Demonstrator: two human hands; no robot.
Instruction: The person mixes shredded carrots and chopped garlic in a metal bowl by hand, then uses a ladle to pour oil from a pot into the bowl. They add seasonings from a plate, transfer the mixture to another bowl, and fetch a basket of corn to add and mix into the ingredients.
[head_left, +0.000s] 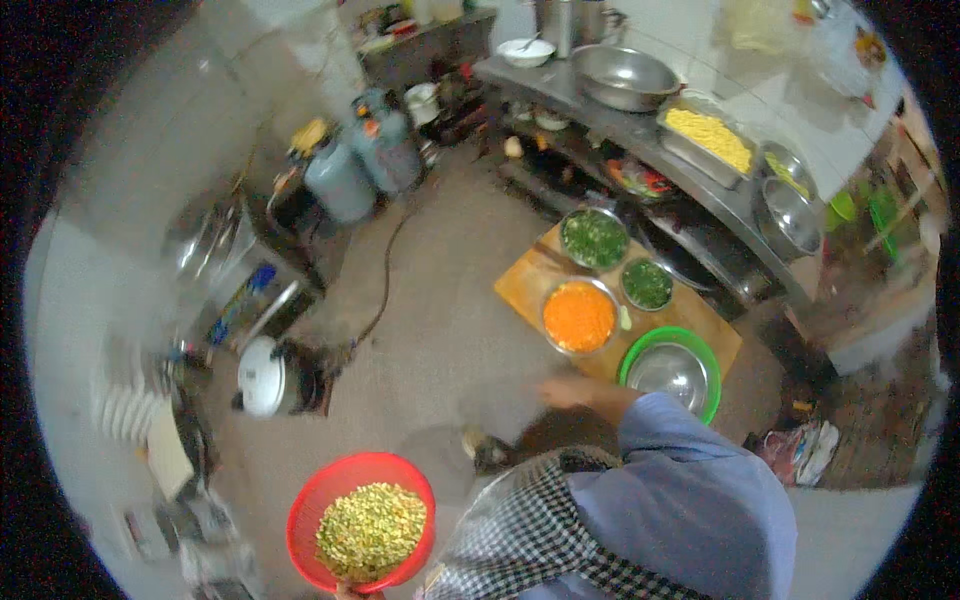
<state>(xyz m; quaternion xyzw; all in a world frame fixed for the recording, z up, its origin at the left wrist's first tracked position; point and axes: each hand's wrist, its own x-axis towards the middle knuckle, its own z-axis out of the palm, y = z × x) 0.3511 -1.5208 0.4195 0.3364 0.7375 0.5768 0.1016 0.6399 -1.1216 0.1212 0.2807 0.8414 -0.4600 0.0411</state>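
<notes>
At the bottom left, my left hand (358, 591) grips the near rim of a red plastic colander basket (304, 517). Chopped pale-green and yellowish vegetable pieces (373, 529) partly fill it. My right hand (566, 391) is stretched out over the floor, left of a green plastic basin (631, 352) with a metal bowl (671, 379) inside. Motion blur hides its fingers and whether anything is in them. A wooden board (525, 281) holds a bowl of finely chopped orange vegetable (579, 316), a large bowl of chopped greens (594, 238) and a smaller one (646, 284).
A metal counter (622, 127) carries a steel basin (626, 75), a tray of yellow crumbly food (709, 139) and a white bowl (525, 52). Gas cylinders (340, 182) stand at the back left. A hose (386, 285) runs along the floor towards a lidded pot (262, 376).
</notes>
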